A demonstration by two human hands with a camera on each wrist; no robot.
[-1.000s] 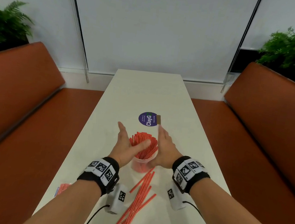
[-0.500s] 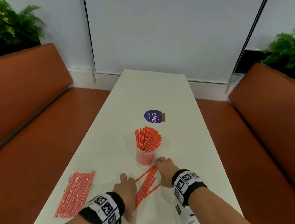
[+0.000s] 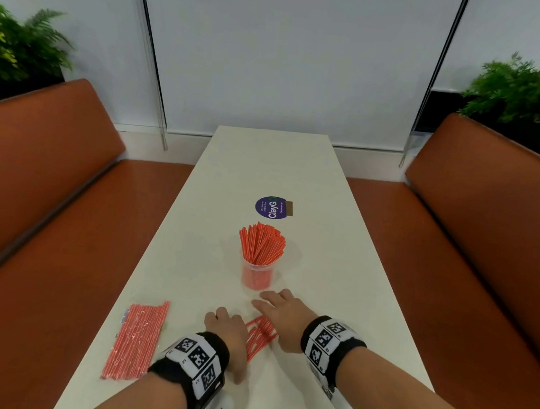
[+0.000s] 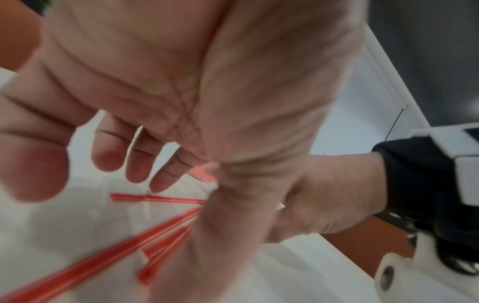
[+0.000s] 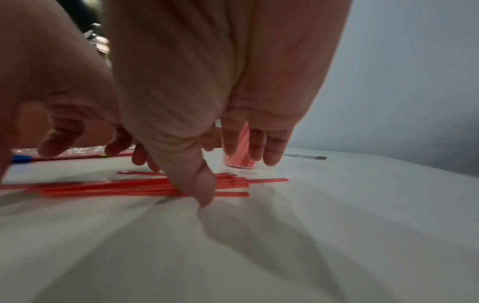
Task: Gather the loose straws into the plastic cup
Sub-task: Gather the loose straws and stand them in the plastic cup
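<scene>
A clear plastic cup [image 3: 257, 275] stands mid-table, packed with upright red straws [image 3: 262, 244]. Several loose red straws [image 3: 260, 336] lie flat on the white table [image 3: 337, 279] just nearer than the cup. My left hand [image 3: 227, 329] rests palm down at their left side, fingers loosely extended above them [image 4: 155, 231]. My right hand [image 3: 279, 313] is at their right side, fingers straight and thumb tip pressing on the bundle [image 5: 129, 187]. Neither hand is curled round a straw. The cup [image 5: 239, 160] shows between my right fingers.
A sealed packet of red straws [image 3: 137, 340] lies near the table's left edge. A purple round sticker [image 3: 271, 207] is beyond the cup. Orange benches [image 3: 42, 212] run along both sides, with plants behind them.
Both hands left the straws in the cup and came down to the loose straws. Since half a second ago they have closed in, bunching the straws between them.
</scene>
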